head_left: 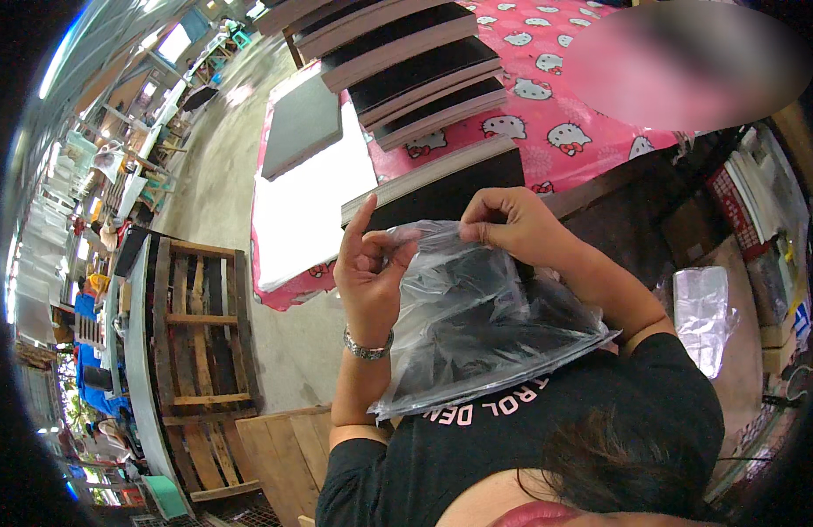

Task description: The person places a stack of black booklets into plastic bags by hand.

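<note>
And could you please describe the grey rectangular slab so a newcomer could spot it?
Find the pink patterned table cover, then the bright white sheet on its left part. The grey rectangular slab lies on that sheet, left of the black-topped stacks; unlike them, it has a plain grey top.

Grey concrete floor (pixel 292 360), wooden pallet (pixel 200 320), pink-covered table (pixel 604 161), bright opening (pixel 174 42) at upper left
</note>
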`<state>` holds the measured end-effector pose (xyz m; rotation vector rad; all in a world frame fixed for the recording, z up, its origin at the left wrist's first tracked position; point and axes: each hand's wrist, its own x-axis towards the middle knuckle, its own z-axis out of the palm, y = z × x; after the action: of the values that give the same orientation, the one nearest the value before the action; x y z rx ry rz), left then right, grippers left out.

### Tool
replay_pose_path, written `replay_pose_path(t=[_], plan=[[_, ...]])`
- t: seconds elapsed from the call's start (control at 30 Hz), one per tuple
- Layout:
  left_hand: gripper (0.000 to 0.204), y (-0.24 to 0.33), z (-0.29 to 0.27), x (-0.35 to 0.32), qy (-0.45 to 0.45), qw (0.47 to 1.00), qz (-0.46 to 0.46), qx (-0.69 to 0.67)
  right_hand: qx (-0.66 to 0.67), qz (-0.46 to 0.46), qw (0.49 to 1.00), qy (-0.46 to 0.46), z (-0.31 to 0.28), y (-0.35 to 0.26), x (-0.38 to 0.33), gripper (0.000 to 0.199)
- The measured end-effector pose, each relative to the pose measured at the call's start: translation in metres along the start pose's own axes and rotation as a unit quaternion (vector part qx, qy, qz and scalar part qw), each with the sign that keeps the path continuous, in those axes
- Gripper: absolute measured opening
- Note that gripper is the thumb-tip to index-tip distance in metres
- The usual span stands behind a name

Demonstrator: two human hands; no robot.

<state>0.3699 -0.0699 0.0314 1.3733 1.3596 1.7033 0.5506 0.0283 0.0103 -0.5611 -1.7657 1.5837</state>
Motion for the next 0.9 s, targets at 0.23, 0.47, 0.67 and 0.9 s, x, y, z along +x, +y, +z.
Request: replay_pose_path(t=[0.23, 0.47, 0.67, 0.9], plan=[[0.051, -0.007, 0.001, -0.012, -0.048, 0.996, -0.018, 0.074, -0.005, -0.128, 0.988, 0.089, 0.002, 0.014, 0.01, 0.01], [0.013, -0.013, -0.031, -0.014, -0.133, 0.913, -0.131, -0.364, 0.134, 0.168, 0.926, -0.31, -0.004, -0.009, -0.022, 0.017], [0.022, -0.036, -0.057, -0.047, -0.142, 0.928, -0.288, -0.191, 0.35, -0.093, 0.911, -0.197, -0.038, 0.003, -0.018, 0.018], [0.025, -0.028, -0.062, -0.015, -0.178, 0.878, -0.051, -0.441, 0.009, 0.102, 0.958, -0.267, -0.057, 0.014, -0.021, 0.023]])
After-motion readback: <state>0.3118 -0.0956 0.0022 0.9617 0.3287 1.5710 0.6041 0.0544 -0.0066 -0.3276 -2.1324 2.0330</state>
